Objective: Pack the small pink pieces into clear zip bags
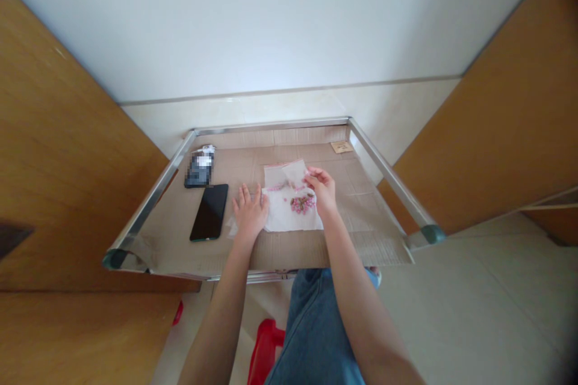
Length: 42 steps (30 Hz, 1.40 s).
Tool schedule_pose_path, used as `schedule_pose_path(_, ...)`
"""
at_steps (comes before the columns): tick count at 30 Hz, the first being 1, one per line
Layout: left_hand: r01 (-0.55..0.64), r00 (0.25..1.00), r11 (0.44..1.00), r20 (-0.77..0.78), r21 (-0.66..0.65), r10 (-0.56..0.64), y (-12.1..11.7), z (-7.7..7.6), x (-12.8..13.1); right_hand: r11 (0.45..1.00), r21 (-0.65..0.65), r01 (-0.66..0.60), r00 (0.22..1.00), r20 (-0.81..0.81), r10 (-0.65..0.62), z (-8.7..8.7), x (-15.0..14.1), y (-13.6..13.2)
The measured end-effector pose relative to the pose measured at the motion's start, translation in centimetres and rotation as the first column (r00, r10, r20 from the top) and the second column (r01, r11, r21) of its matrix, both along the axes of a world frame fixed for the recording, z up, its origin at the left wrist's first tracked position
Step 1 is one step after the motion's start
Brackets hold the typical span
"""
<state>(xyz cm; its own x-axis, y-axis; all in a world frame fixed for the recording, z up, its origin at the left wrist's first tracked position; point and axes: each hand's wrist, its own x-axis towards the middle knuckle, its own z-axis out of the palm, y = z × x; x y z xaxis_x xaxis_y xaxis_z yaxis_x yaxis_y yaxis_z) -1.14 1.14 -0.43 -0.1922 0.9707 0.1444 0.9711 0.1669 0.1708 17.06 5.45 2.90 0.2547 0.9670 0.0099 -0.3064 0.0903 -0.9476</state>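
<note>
A white tissue-like sheet (280,216) lies on the cardboard, with a small heap of pink beads (301,204) on its right half; a few darker bits are mixed in. My left hand (251,210) rests flat, fingers spread, at the sheet's left edge. Just above the heap, my right hand (321,186) pinches a small translucent plastic bag (294,172), tilted, with some pink showing near its lower edge. Behind it lies another clear bag (273,175) with a reddish line along its top and pink bits at its bottom.
Cardboard (361,210) lines the rack, bordered by a metal rail (388,174). To the left lie a black phone (209,212) and a dark, partly blurred package (199,168). A small tan card (342,147) lies at the back right. A red stool (265,349) stands below.
</note>
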Motion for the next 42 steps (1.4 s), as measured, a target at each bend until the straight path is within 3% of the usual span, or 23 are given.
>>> schedule_pose_path(6,-0.032,0.999,0.999,-0.041,0.030,0.033,0.3,0.5,0.2,0.999,-0.016,-0.030,0.997,-0.074,0.029,0.0,0.1,0.0)
schedule_pose_path(11,-0.032,0.998,0.988,-0.048,0.148,0.039,-0.1,2.3,0.8,0.998,-0.021,-0.064,0.985,-0.164,0.059,0.0,0.1,0.0)
schedule_pose_path(14,0.067,0.998,0.958,-0.011,0.278,-0.066,-0.3,3.9,1.9,0.996,-0.022,-0.087,0.985,-0.153,0.083,0.3,-0.1,-0.1)
schedule_pose_path(17,0.294,0.943,0.892,0.047,0.344,-0.330,-0.1,4.6,3.3,0.993,-0.022,-0.114,0.979,-0.174,0.109,0.5,-0.3,-0.2)
schedule_pose_path(21,0.426,0.853,0.800,0.106,0.423,-0.510,0.4,3.7,4.6,0.991,-0.027,-0.132,0.969,-0.214,0.123,0.4,-0.3,-0.4)
schedule_pose_path(24,0.408,0.826,0.768,0.159,0.494,-0.541,0.5,2.6,4.9,0.990,-0.022,-0.142,0.970,-0.204,0.134,0.3,-0.4,-0.6)
schedule_pose_path(27,0.314,0.786,0.722,0.257,0.617,-0.562,0.5,1.7,4.7,0.987,-0.037,-0.158,0.974,-0.169,0.149,0.5,-0.6,-0.8)
schedule_pose_path(30,0.071,0.700,0.723,0.482,0.687,-0.527,0.6,1.2,4.5,0.981,-0.081,-0.175,0.976,-0.142,0.163,0.6,-0.9,-1.0)
schedule_pose_path(33,-0.135,0.568,0.763,0.680,0.632,-0.463,0.9,1.2,4.3,0.980,-0.093,-0.174,0.984,-0.037,0.172,0.2,-1.0,-0.8)
schedule_pose_path(38,-0.197,0.305,0.831,0.838,0.520,-0.452,1.3,1.4,4.5,0.992,-0.024,-0.126,0.965,0.231,0.128,-1.3,-1.2,-0.5)
schedule_pose_path(42,-0.226,0.121,0.854,0.884,0.468,-0.452,1.5,1.3,4.8,0.982,0.002,-0.187,0.944,0.276,0.179,-1.8,-1.1,-0.9)
